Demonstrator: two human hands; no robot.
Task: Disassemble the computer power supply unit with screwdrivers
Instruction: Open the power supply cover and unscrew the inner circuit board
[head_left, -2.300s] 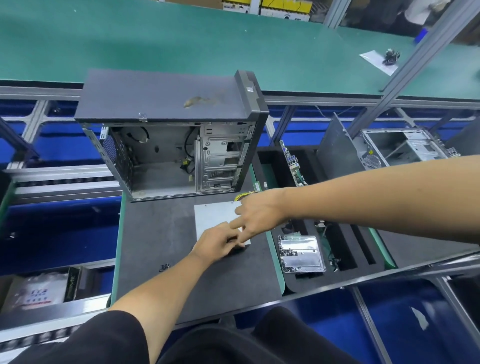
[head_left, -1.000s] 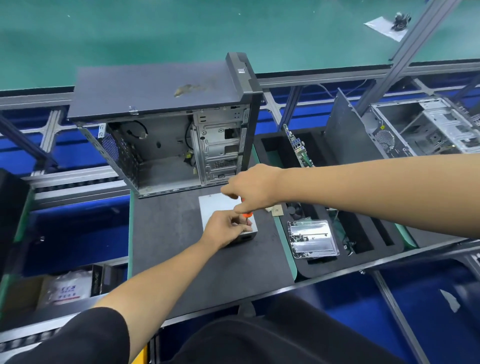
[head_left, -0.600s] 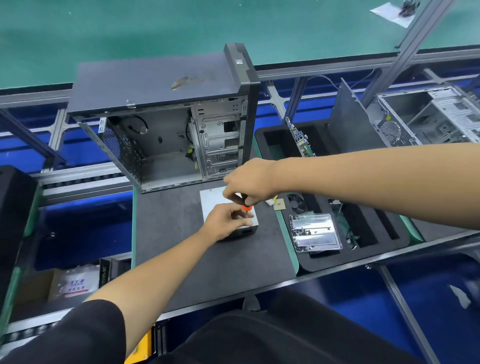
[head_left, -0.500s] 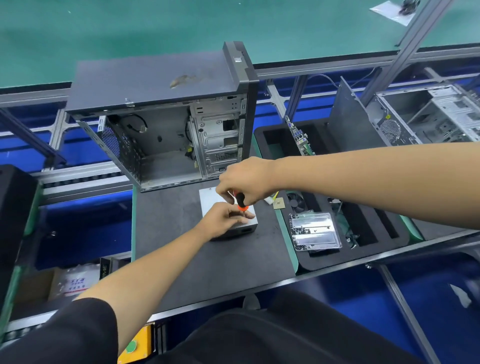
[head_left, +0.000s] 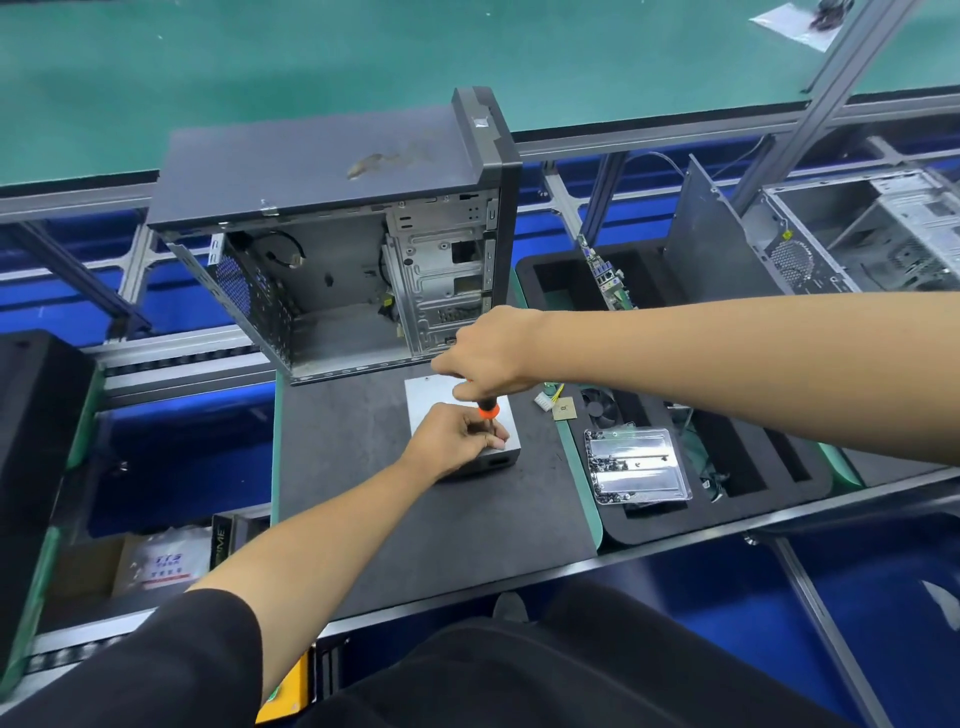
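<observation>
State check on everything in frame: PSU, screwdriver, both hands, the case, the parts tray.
power supply unit: flat on the dark mat, cover on.
screwdriver: upright, tip down at the unit's top.
right hand: grips the screwdriver handle.
left hand: on the unit, fingers pinched round the shaft.
computer case: side open, mostly gutted.
foam tray: holds a clear plastic box and a fan.

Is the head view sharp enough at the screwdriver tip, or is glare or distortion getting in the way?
Head view: evenly lit, no hard shadows; the screwdriver collar is sharp, its tip hidden behind the left hand; glare on the clear plastic tray; wide-angle bending of frame rails at the edges.
</observation>
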